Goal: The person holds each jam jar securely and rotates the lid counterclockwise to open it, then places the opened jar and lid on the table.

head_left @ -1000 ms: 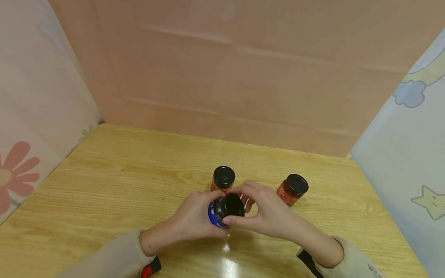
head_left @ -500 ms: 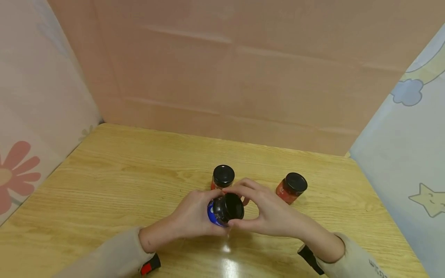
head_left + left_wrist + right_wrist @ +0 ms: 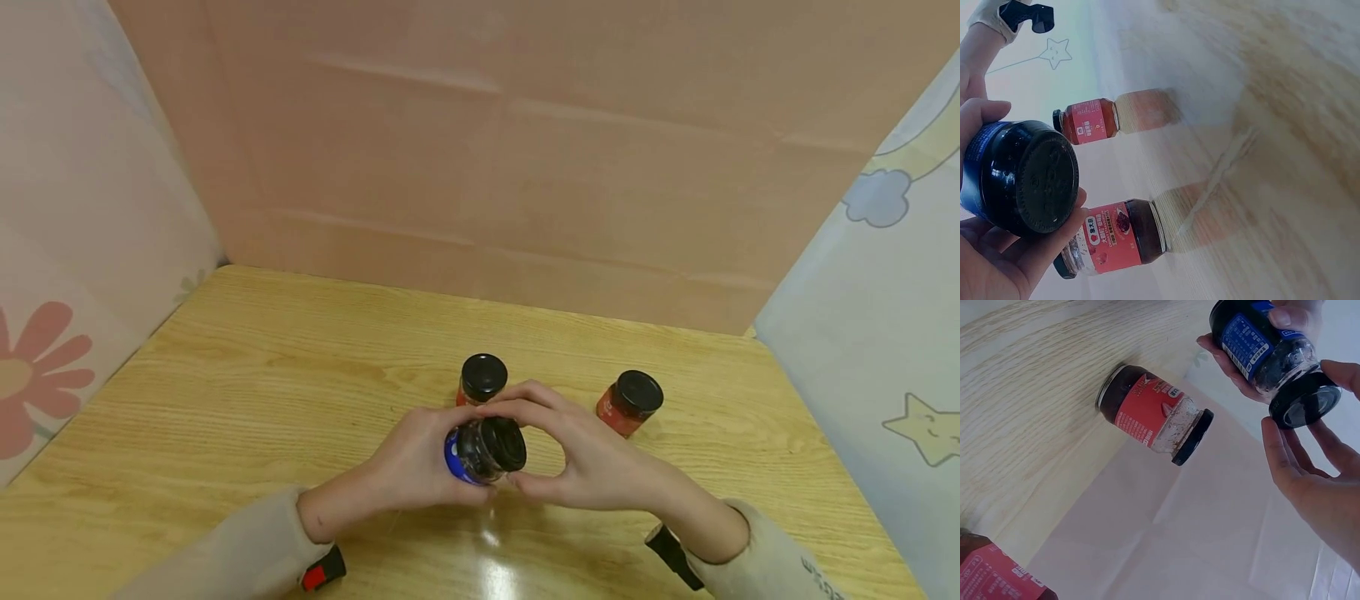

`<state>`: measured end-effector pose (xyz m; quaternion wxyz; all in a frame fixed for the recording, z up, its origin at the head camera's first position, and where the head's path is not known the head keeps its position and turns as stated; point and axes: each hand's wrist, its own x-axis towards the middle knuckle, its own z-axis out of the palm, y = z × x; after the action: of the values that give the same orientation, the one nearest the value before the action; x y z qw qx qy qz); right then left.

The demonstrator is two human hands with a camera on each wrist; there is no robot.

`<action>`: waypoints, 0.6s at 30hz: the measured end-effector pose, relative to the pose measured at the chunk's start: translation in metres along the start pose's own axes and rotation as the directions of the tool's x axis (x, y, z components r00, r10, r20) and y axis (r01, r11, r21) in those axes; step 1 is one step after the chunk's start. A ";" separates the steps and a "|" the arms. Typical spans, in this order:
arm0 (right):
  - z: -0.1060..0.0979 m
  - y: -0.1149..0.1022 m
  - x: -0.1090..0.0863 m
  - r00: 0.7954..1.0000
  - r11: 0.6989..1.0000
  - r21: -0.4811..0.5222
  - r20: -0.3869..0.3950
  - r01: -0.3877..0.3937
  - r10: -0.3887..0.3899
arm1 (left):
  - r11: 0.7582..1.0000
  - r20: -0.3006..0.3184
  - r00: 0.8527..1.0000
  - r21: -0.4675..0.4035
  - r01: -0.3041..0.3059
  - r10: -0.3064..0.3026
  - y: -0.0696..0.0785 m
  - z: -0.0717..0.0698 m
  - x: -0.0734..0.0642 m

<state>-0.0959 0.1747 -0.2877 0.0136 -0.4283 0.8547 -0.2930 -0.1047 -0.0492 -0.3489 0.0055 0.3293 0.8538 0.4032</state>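
Note:
My left hand (image 3: 408, 462) grips a glass jar with a blue label (image 3: 454, 460), held tilted above the table with its black lid (image 3: 504, 443) facing right. In the left wrist view the jar's dark round base (image 3: 1049, 181) faces the camera. My right hand (image 3: 592, 458) curves around the lid. The right wrist view has its thumb on one edge of the lid (image 3: 1305, 400) and fingertips against the other. Whatever is inside the blue-labelled jar looks dark. Just beyond my hands stands a red-labelled jar (image 3: 483, 377), its lower part hidden in the head view.
A second red-labelled jar (image 3: 632, 400) with a black lid stands upright to the right, past my right hand. The wooden table (image 3: 300, 367) meets a peach-coloured backdrop (image 3: 480, 183) at the back. Printed panels flank it at left (image 3: 67, 208) and right (image 3: 862, 350).
My right thumb has slid around the lid's near edge toward the right, the hand turning with it. The blue-labelled jar tips slightly further to the right. Both red-labelled jars stay where they were.

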 end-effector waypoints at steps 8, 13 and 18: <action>0.005 0.006 -0.001 0.991 0.989 0.125 -0.120 0.078 -0.064 | 0.997 -0.053 0.999 -0.073 0.008 -0.012 -0.003 0.002 -0.002; 0.010 0.008 -0.004 0.984 0.984 0.165 -0.172 0.064 -0.035 | 0.992 -0.076 0.996 -0.126 0.031 -0.041 -0.005 0.005 -0.007; 0.012 0.009 -0.005 0.976 0.987 0.148 -0.216 0.057 -0.024 | 0.989 -0.117 0.992 -0.146 0.033 -0.051 -0.007 0.005 -0.009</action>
<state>-0.0960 0.1770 -0.3039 -0.0511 -0.4096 0.8171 -0.4024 -0.0998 -0.0544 -0.3589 -0.0140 0.2850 0.8281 0.4825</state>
